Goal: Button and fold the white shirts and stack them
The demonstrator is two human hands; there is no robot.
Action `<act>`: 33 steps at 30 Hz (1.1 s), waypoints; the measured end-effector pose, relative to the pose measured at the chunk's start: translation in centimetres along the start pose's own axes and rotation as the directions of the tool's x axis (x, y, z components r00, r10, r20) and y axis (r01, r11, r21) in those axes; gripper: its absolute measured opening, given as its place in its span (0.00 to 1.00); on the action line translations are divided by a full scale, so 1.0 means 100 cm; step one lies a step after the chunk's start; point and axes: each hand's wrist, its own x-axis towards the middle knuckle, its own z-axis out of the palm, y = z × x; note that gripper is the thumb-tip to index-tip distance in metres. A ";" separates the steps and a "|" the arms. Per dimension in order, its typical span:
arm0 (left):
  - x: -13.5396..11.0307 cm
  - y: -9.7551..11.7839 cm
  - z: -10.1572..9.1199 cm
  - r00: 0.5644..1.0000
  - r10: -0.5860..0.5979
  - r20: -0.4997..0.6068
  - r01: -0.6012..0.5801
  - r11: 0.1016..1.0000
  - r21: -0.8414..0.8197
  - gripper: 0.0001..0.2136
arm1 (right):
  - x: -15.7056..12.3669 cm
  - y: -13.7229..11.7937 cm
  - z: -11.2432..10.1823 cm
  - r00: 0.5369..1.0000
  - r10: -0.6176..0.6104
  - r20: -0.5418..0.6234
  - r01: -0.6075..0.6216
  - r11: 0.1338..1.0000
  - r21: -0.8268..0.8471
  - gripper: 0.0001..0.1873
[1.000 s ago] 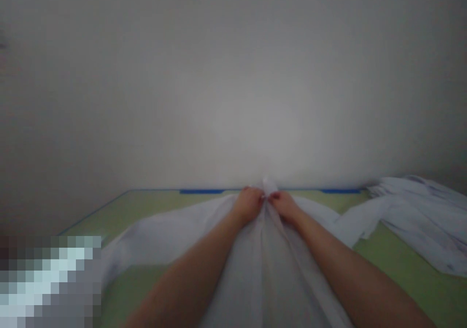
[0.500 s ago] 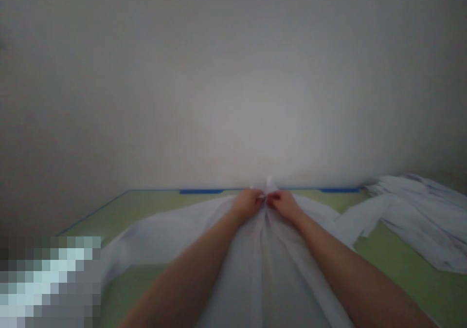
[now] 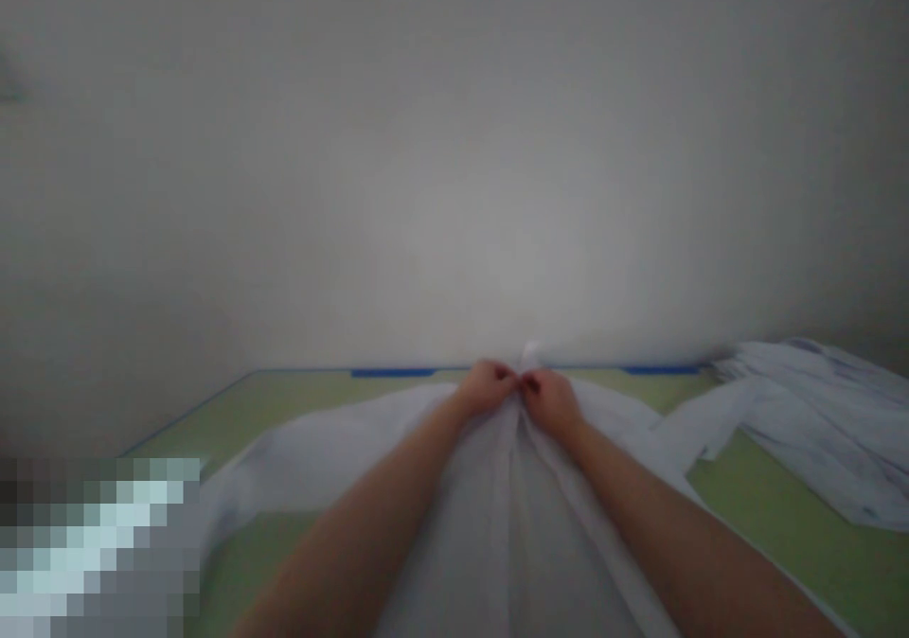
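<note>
A sheer white cloth (image 3: 497, 505) lies spread over a green table (image 3: 781, 524) and runs under both my forearms. My left hand (image 3: 487, 387) and my right hand (image 3: 550, 397) meet at the cloth's far edge, close to the wall. Both are closed in a pinch on the gathered fabric, and a small tuft of cloth (image 3: 531, 354) sticks up between them. The picture is blurred, so finer detail of the fingers is lost.
A plain white wall (image 3: 454, 146) rises right behind the table. Blue tape strips (image 3: 393, 372) mark the table's far edge. A heap of more white cloth (image 3: 810, 411) lies at the right. The lower left corner is pixelated.
Both hands have crept slightly farther toward the wall while holding the gathered cloth. Little else differs.
</note>
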 end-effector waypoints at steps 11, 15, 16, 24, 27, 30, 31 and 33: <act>-0.002 0.004 -0.009 1.000 0.008 0.029 -0.008 1.000 0.006 0.15 | -0.001 -0.002 0.002 0.992 -0.085 -0.093 0.089 0.995 0.038 0.11; -0.004 0.009 -0.012 0.997 0.081 0.014 -0.082 0.993 0.086 0.14 | 0.002 -0.001 0.004 0.997 -0.013 -0.074 0.022 0.991 0.129 0.09; -0.005 0.010 -0.013 0.996 0.094 0.006 -0.095 0.990 0.108 0.14 | 0.003 0.000 0.004 0.998 0.026 -0.062 -0.015 0.985 0.170 0.09; -0.010 0.011 -0.017 0.973 0.229 0.028 -0.226 0.926 0.301 0.13 | 0.012 0.002 0.003 0.959 0.241 0.150 -0.282 0.861 0.422 0.08; -0.010 0.013 -0.016 0.970 0.231 0.072 -0.240 0.889 0.390 0.14 | 0.012 0.003 0.005 0.934 0.268 0.235 -0.351 0.808 0.473 0.09; -0.010 0.012 -0.015 0.969 0.237 0.075 -0.247 0.888 0.387 0.14 | 0.011 0.004 0.005 0.914 0.274 0.300 -0.396 0.761 0.514 0.12; -0.010 0.011 -0.014 0.968 0.241 0.065 -0.248 0.899 0.361 0.14 | 0.011 0.004 0.004 0.910 0.265 0.320 -0.403 0.751 0.524 0.13; -0.010 0.007 -0.012 0.970 0.240 0.037 -0.240 0.925 0.294 0.13 | 0.011 0.004 0.000 0.905 0.231 0.357 -0.401 0.743 0.535 0.12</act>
